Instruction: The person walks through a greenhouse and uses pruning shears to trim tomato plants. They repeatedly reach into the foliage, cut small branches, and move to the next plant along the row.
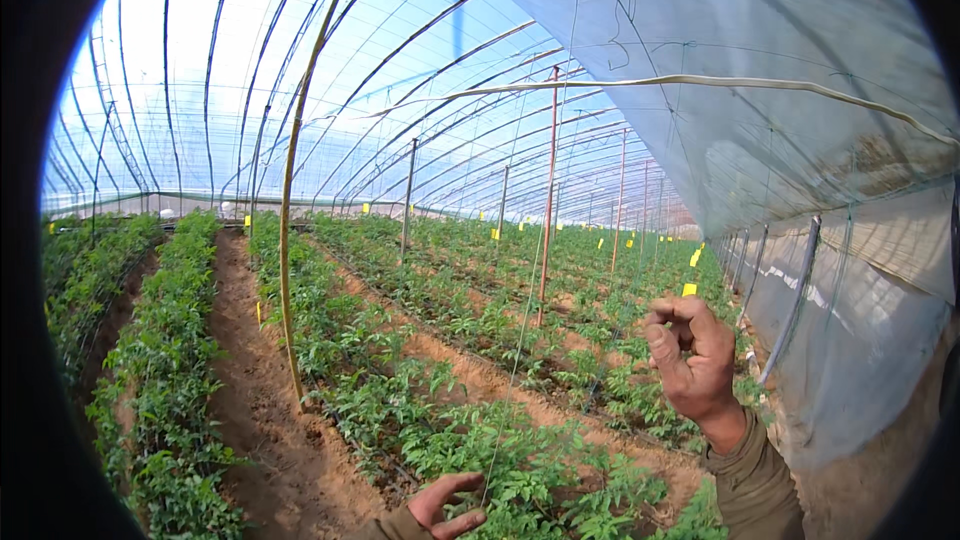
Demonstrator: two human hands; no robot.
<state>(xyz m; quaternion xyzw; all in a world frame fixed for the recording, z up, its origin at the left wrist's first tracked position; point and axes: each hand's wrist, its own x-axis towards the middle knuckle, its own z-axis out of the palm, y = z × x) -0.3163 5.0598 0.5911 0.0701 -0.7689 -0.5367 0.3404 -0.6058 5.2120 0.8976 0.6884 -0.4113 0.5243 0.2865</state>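
Observation:
My left hand [448,504] is low in the picture, thumb and fingers spread apart. A thin pale string [517,356] comes down from overhead to its fingertips; whether they touch it is unclear. Under and beyond this hand grow leafy green plants [517,457], which look like young tomato plants. Raised at the right, my right hand [694,360] has its fingers curled and the thumb near the index finger. I cannot make out whether something thin is pinched there. Both arms wear olive-brown sleeves.
A yellowish pole [291,187] stands left of centre, a reddish post [550,202] farther back. Overhead a pale strip [660,81] crosses. Bare soil paths [262,405] divide the rows. Plastic sheeting [847,360] and a leaning grey post [795,300] line the right side. Yellow cards [689,289] hang about.

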